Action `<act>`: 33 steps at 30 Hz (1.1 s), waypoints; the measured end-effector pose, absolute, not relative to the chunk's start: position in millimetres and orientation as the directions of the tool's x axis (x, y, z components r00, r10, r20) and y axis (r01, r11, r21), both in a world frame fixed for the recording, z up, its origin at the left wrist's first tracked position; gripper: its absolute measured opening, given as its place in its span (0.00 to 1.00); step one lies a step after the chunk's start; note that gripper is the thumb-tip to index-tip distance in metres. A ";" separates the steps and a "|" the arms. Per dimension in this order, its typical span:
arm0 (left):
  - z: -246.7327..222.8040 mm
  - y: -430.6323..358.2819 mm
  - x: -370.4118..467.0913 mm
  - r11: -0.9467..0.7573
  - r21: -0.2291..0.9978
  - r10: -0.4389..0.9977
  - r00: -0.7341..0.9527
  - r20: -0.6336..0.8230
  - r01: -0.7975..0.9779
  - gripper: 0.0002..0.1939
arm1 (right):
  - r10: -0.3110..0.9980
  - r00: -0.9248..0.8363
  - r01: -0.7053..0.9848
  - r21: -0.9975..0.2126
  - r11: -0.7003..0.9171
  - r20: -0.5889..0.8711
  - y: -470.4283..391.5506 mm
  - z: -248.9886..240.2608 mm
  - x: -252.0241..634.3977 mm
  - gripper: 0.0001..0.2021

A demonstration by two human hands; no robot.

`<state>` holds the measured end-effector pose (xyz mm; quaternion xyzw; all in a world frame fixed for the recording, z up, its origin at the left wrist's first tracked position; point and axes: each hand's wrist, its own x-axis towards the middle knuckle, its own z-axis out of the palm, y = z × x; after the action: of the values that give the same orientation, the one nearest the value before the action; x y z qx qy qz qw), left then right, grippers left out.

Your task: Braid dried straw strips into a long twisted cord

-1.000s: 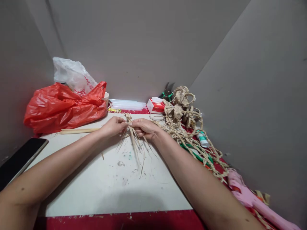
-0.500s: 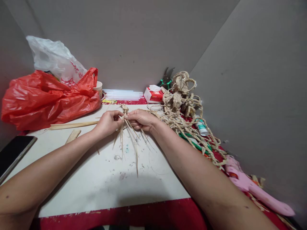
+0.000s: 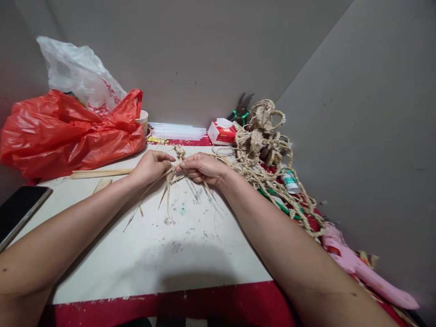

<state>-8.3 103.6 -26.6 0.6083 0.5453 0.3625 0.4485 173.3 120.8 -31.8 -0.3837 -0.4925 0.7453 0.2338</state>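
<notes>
Over the white board (image 3: 177, 268) my two hands meet at a small piece of braided straw (image 3: 179, 151). My left hand (image 3: 153, 166) has its thumb and fingers pinched on the straw strands (image 3: 168, 184) at the left of the piece. Facing it, my right hand (image 3: 204, 168) is closed, thumb and forefinger gripping the braid near its knotted top. Several loose strand ends fan out below the hands. One long strand slants down to the left. The exact pinch point is partly hidden by my fingers.
Red plastic bag (image 3: 75, 136), clear bag (image 3: 81, 68) and phone (image 3: 22, 211) lie left. Glue sticks (image 3: 177, 131), a tissue pack (image 3: 222, 131) and green-handled pliers (image 3: 240, 116) are at the back. Braided cord (image 3: 259, 145) and a pink glue gun (image 3: 368, 270) lie right.
A long strand that hung down in the middle now slants to the lower left, beside my left hand. Both hands stay at the braid. The view has shifted slightly.
</notes>
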 end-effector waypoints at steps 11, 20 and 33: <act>-39.8 105.7 -7.2 -0.007 0.977 0.950 0.305 -0.060 0.215 0.11 | 0.735 -0.586 0.056 -0.922 -0.382 -0.340 121.4 -34.5 171.4 0.08; -28.7 109.3 -8.9 0.225 0.973 0.934 0.275 -0.229 0.046 0.06 | 0.732 -0.588 0.076 -0.924 -0.375 -0.345 120.0 -33.5 173.1 0.06; -18.1 120.6 -21.5 0.035 0.999 0.998 0.042 -0.037 0.036 0.07 | 0.724 -0.598 0.087 -0.926 -0.367 -0.343 122.5 -35.6 175.4 0.05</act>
<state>-21.5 120.6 -18.1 0.5102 0.5070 0.4713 0.5104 175.4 122.5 -35.6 -0.3913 -0.5184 0.7282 0.2188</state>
